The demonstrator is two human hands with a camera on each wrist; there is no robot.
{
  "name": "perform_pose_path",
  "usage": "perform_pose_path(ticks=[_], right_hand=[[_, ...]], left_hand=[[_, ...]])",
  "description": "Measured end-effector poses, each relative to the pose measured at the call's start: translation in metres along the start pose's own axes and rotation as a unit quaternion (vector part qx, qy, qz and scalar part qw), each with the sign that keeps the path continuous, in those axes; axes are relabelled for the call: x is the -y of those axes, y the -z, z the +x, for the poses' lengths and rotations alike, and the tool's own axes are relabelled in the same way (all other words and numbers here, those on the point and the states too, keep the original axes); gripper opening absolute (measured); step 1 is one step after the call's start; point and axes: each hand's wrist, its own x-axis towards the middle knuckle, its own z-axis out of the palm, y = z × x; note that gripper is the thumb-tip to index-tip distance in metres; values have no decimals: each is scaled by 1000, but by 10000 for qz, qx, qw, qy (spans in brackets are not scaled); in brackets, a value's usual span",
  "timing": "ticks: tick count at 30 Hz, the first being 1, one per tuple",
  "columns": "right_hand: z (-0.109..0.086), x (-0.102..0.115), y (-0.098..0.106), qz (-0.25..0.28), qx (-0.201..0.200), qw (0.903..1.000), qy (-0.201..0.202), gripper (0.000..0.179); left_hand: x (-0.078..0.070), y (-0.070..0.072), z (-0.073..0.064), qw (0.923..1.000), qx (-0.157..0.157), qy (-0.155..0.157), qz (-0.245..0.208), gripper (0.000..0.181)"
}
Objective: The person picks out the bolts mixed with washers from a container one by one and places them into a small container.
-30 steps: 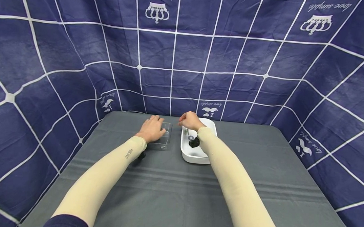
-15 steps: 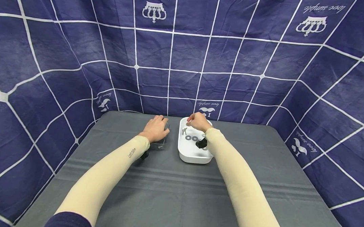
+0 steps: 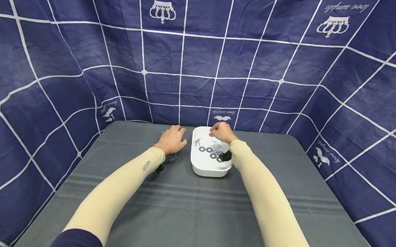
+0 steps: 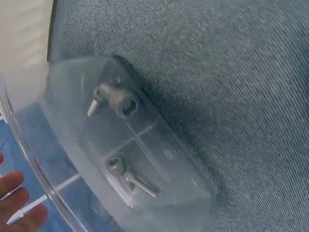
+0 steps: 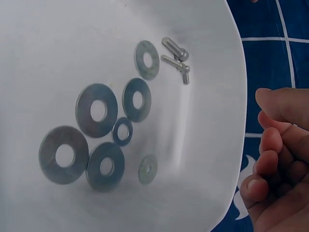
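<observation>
My left hand (image 3: 171, 140) is spread with relaxed fingers over a clear plastic box (image 3: 171, 159), hiding much of it from the head view. In the left wrist view, several metal hex socket screws (image 4: 126, 103) lie inside the box, and the fingertips (image 4: 30, 220) show beyond its wall. My right hand (image 3: 223, 132) hovers over the far end of a white tray (image 3: 204, 172), fingers loosely curled, nothing seen between thumb and fingertips. Flat metal washers (image 5: 49, 154) of differing sizes lie on the tray bottom. A few small screws (image 5: 175, 48) sit together by the washers.
Grey cloth (image 3: 167, 218) covers the table under both containers. Behind and at the sides hangs a navy curtain (image 3: 201, 53) with white lines. A black wrist camera (image 3: 225, 156) covers part of the tray in the head view.
My right hand has moved right from the tray's left edge, uncovering more washers. The left hand has shifted slightly right over the clear box, and the head view has turned a little right.
</observation>
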Motion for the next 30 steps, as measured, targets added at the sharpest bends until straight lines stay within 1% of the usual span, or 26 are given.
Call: perform_pose_path(ticks=[8,14,22,30], right_hand=[[-6,-8,6,-297,-59,9995,-17,22],[-14,-14,12,-218,-117,9996,-155,21],[-18,-26,18,-170,-193,9991,-331,23],[-21,-34,23,-147,-227,9991,-313,26]], left_hand=[[-8,-6,8,9999,20,-31,-100,57],[-16,-7,13,9998,111,-63,-142,58],[-26,-11,17,9995,219,-32,-218,62],[-33,-18,22,9992,296,-55,-248,65]])
